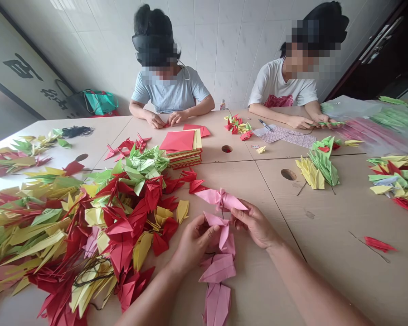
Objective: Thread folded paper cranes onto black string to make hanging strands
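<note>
A strand of pink folded paper pieces [218,268] on a dark string runs down the table toward me. My left hand [196,240] pinches one pink piece [224,232] near the strand's upper part. Above and to the right, my right hand [253,222] has its thumb and fingers closed on the right end of the top pink piece [221,198]. Dark string shows between these two upper pieces. To the left of my hands lies a large heap of red folded papers [122,231], mixed with yellow and green ones.
Square paper sheets [178,141] are stacked beyond my hands. Two people sit across the table [245,170], their hands on paper pieces. Green and yellow bundles [318,167] and a red piece [379,243] with string lie to the right. The tabletop has round holes.
</note>
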Demonstrator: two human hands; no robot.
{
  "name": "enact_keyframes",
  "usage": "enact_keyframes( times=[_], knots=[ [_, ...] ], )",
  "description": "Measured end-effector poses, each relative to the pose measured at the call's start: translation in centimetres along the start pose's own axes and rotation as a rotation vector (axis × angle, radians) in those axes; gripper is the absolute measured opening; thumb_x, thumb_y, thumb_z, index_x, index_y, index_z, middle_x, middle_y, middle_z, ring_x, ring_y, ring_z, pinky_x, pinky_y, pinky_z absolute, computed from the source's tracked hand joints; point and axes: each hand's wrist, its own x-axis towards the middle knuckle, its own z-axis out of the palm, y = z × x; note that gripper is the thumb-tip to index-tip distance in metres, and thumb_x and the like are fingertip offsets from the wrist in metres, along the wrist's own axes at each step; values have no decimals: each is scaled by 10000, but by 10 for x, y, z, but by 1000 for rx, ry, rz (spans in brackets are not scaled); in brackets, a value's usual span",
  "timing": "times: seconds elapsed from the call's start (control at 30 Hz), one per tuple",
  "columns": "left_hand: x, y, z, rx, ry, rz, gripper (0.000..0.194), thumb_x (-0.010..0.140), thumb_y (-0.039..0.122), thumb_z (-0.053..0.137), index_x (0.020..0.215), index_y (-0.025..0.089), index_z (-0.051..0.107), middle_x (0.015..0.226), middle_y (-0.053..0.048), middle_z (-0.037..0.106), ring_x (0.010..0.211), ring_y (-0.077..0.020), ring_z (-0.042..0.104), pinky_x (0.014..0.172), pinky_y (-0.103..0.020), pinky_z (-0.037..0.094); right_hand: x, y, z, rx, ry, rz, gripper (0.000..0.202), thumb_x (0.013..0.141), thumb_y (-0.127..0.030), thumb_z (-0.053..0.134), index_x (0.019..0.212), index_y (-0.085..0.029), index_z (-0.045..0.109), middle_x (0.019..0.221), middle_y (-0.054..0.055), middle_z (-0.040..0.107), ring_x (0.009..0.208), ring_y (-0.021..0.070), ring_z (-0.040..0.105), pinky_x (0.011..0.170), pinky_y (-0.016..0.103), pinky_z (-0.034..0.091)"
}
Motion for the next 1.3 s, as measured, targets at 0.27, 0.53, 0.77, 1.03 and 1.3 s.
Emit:
enact_keyframes(
  times=[0.27, 0.53, 0.77, 1.03, 1.3],
  knots=[
    [3, 0, -3, -49, 214, -31, 271, 757, 416, 664, 735, 151, 615, 663, 17, 564, 591, -95, 461, 550, -193, 363, 0, 4, 3, -132, -86, -18, 470, 835, -386, 632, 1260, -269, 466, 1145, 56, 604, 846, 137, 573, 586, 217, 415],
    [5, -4, -6, -126, 274, -36, 322, 747, 461, 663, 699, 161, 559, 638, 33, 520, 586, -94, 429, 573, -203, 360, -4, 3, 7, -146, -127, -39, 300, 790, -391, 684, 845, -204, 456, 801, -30, 514, 733, 103, 492, 670, 233, 387],
    [4, -7, -6, -172, 281, -24, 285, 775, 428, 648, 738, 162, 554, 659, 29, 525, 567, -83, 416, 532, -191, 348, -6, 1, 10, -150, -226, 54, 331, 749, -347, 731, 888, -193, 474, 799, -22, 522, 738, 108, 477, 678, 242, 376],
    [7, -10, -9, -233, 320, 15, 275, 783, 415, 651, 729, 159, 566, 665, 23, 546, 597, -89, 464, 570, -192, 378, -8, -8, 2, -120, -220, 92, 244, 749, -356, 712, 840, -195, 552, 747, -29, 493, 680, 105, 450, 642, 232, 364],
    [6, -9, -10, -162, 366, 50, 251, 786, 404, 649, 740, 162, 598, 706, 14, 586, 652, -107, 505, 639, -215, 404, -11, -7, 5, -319, -334, 16, 291, 803, -457, 616, 756, -170, 612, 730, 13, 538, 710, 150, 474, 668, 268, 367]
  ],
)
